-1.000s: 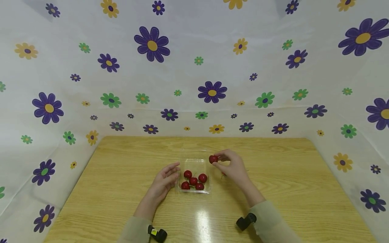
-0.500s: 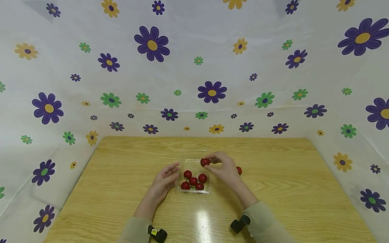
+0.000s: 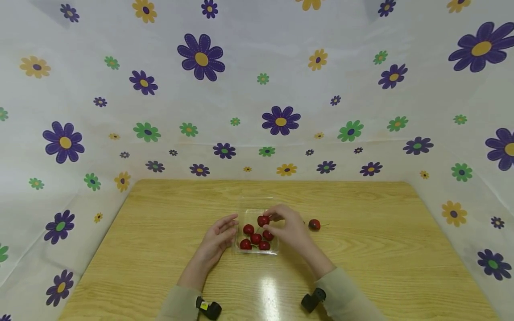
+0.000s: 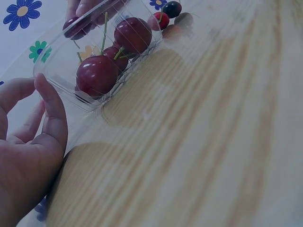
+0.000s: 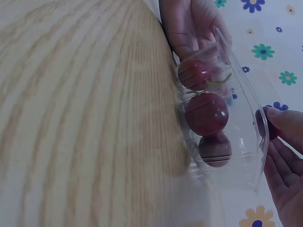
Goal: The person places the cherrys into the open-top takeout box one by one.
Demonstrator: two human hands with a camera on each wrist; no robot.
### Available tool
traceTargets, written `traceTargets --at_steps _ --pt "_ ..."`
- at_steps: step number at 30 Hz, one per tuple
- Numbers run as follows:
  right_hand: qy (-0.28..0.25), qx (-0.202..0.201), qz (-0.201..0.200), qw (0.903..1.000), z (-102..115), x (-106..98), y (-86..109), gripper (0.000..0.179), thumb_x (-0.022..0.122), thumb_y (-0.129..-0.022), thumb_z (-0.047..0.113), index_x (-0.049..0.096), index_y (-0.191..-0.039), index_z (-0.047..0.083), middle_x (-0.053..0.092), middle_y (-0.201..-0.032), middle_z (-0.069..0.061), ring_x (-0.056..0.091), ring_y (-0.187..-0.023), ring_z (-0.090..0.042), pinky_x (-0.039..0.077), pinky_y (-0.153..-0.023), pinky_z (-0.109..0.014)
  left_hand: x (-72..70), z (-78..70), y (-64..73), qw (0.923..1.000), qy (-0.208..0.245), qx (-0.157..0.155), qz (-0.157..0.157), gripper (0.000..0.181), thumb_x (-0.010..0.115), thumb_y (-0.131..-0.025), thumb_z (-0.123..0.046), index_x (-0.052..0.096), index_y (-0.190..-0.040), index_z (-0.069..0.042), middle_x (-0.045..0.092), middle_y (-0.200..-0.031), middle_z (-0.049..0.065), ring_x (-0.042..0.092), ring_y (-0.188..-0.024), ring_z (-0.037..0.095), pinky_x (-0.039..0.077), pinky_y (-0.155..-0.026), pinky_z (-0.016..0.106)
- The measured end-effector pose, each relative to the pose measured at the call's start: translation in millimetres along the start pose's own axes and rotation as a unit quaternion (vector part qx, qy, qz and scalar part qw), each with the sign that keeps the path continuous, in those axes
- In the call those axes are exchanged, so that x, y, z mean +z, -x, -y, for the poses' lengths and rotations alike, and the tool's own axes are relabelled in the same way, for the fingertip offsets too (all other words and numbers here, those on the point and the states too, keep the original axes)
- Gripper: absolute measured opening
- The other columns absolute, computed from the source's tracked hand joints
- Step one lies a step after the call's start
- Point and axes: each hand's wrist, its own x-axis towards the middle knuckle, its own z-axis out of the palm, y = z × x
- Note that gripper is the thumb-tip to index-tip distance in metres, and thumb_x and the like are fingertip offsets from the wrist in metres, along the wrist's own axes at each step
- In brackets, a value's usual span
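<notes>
A clear plastic box (image 3: 258, 253) stands on the table with several dark red cherries (image 3: 255, 239) inside, some with green stems. Between thumb and fingertips, my right hand (image 3: 291, 228) pinches another cherry (image 3: 263, 220) above the back right of the box. The right wrist view has this pinched cherry (image 5: 267, 124) at the box rim, partly behind clear plastic. My left hand (image 3: 217, 240) lies along the box's left side, fingers loosely bent. In the left wrist view its fingertips (image 4: 41, 82) meet or nearly meet the box edge; no cherry is in that hand.
Right of the box, a loose cherry (image 3: 314, 224) with a stem lies on the wooden table (image 3: 381, 249). Something dark beside it is mostly hidden by my right hand. A white flowered cloth (image 3: 241, 93) walls the table's back and sides.
My right hand has carried the pinched cherry leftward and toward me, from beside the box to over it. The loose cherry on the right has come into sight. My left hand stays put.
</notes>
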Motion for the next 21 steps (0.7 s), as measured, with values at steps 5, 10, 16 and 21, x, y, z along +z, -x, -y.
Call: traceTargets --at_steps 5,10,16,21 --pt "-0.002 -0.005 0.012 0.9999 -3 6 0.5 0.026 0.085 -0.088 0.003 0.076 -0.112 0.008 0.075 -0.11 -0.008 0.073 -0.101 -0.026 0.063 -0.092 -0.04 -0.6 0.6 -0.2 1.0 -0.002 0.003 0.002 0.054 0.056 -0.106 0.002 0.04 -0.158 0.004 0.062 -0.125 -0.005 0.06 -0.106 0.006 0.054 -0.076 0.018" --pt "-0.001 -0.013 0.014 0.9998 -3 9 1.0 0.024 0.084 -0.089 0.003 0.076 -0.111 0.008 0.075 -0.109 -0.008 0.073 -0.1 -0.026 0.063 -0.091 -0.038 -0.6 0.7 -0.3 1.0 -0.005 0.005 0.001 0.054 0.056 -0.106 0.002 0.041 -0.158 0.003 0.062 -0.125 -0.005 0.06 -0.106 0.006 0.054 -0.076 0.018" --pt "0.015 -0.019 0.017 0.9996 -3 10 1.7 0.023 0.085 -0.089 0.005 0.076 -0.111 0.009 0.076 -0.109 -0.007 0.073 -0.099 -0.026 0.064 -0.089 -0.041 -0.4 0.3 -0.1 0.9999 -0.003 0.005 -0.008 0.053 0.059 -0.105 0.002 0.044 -0.157 0.002 0.063 -0.124 -0.005 0.06 -0.106 0.007 0.054 -0.076 0.019" --pt "0.032 -0.02 0.024 0.999 -4 12 2.4 0.023 0.085 -0.089 0.007 0.077 -0.11 0.01 0.077 -0.107 -0.005 0.073 -0.097 -0.025 0.063 -0.088 -0.042 -0.3 0.4 -0.3 1.0 -0.005 0.002 -0.001 0.054 0.056 -0.106 0.001 0.042 -0.158 0.002 0.062 -0.126 -0.004 0.06 -0.106 0.005 0.054 -0.076 0.018"
